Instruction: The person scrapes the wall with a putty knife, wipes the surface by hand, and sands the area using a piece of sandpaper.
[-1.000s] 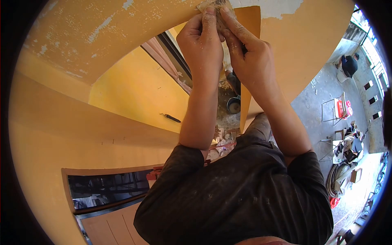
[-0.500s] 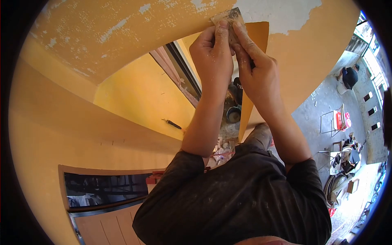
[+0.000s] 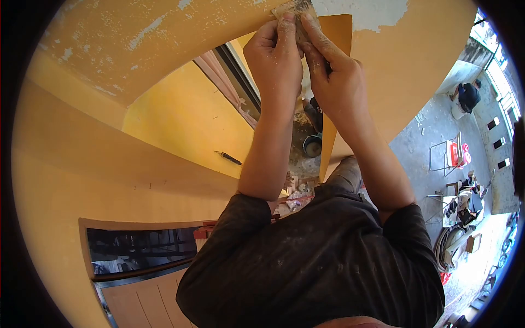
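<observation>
Both my hands grip one flat scraper (image 3: 299,7), its broad blade smeared with pale residue. It lies up against the orange-painted surface (image 3: 219,27) at the top of the view, where paint has come off in patches. My left hand (image 3: 278,52) is closed on the scraper, thumb pressed along its face. Beside it, my right hand (image 3: 340,74) is closed on the same tool, with its index finger stretched toward the blade. Pale dust coats the fingers of both hands. Most of the scraper's handle is hidden by the fingers, and the blade's far edge is cut off by the frame.
A long dark tool (image 3: 228,158) lies against the yellow surface at left. A bucket (image 3: 312,146) stands below, near a partly hidden person. Right, another person (image 3: 468,98) bends over a white bucket. A folding chair (image 3: 453,154) and cluttered items (image 3: 465,208) stand on the floor.
The view has shifted, so the hands, scraper and wall edge all appear higher and slightly left. Both hands keep their grip. The person at far right has changed posture slightly.
</observation>
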A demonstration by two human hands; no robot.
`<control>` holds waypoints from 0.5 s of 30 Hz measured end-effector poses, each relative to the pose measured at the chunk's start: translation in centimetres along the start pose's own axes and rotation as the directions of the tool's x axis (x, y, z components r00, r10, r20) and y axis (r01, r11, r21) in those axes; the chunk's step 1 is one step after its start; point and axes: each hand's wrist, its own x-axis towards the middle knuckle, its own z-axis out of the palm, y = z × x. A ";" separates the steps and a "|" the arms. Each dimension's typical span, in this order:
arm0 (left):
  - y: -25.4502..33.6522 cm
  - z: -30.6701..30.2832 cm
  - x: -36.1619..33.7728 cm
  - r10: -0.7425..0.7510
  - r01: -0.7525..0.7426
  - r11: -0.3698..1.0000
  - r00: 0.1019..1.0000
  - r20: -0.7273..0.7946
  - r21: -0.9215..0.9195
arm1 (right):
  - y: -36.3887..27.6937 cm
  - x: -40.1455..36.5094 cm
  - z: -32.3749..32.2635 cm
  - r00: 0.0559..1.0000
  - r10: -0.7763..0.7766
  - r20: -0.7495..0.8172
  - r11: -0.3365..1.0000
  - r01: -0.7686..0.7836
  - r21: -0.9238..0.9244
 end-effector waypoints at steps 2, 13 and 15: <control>-0.4 0.0 0.1 0.032 -0.032 0.999 0.999 -0.009 -0.004 | -0.1 0.1 0.0 0.998 0.058 0.018 0.997 -0.059 0.048; -0.1 0.2 0.1 0.056 -0.056 0.998 0.998 -0.026 -0.006 | 0.5 -0.1 0.7 1.000 0.007 -0.030 0.998 -0.005 0.064; 0.3 0.3 -0.1 0.031 -0.031 0.999 0.999 -0.013 -0.029 | 0.5 -0.1 0.6 1.000 0.017 -0.022 0.999 -0.016 0.051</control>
